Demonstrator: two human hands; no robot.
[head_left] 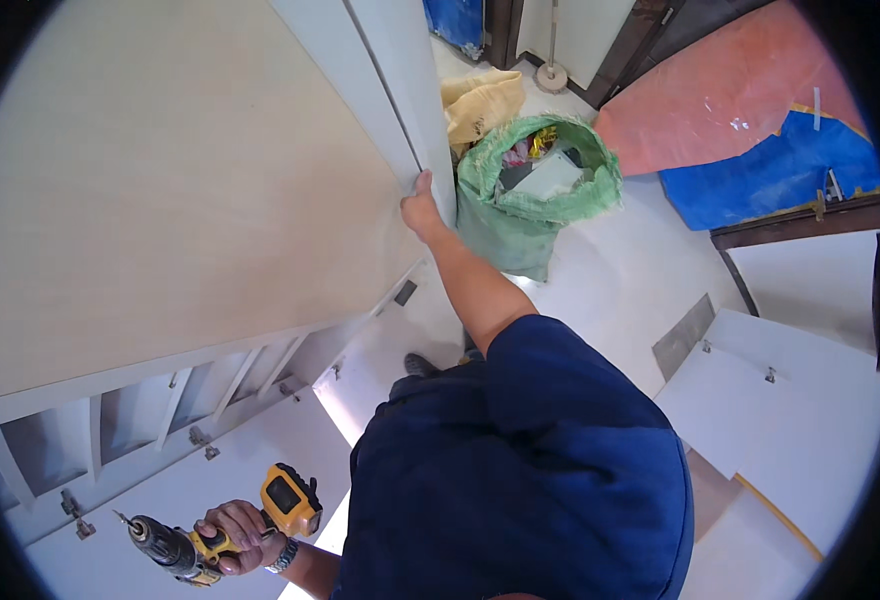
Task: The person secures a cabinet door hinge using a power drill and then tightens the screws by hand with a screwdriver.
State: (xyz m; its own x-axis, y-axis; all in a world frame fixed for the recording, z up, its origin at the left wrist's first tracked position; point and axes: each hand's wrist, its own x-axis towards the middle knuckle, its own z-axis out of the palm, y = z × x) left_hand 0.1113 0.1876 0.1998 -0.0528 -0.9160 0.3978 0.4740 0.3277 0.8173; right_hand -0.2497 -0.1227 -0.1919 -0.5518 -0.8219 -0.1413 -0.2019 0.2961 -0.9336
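At seven o'clock your left hand (240, 532) clamps the drill (167, 547); at twelve your right hand (421, 208) touches the white panel (405, 60), grip unclear.

The drill (208, 545) is yellow and black; the person's shirt (530, 450) is navy. The woven sack (520, 240) is green, the large panel (190, 200) cream. One sheet (725, 105) is salmon pink, another covering (760, 178) bright blue.

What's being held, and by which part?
The left hand holds the drill by its handle. The right hand is on the cabinet edge; whether it grips can't be told.
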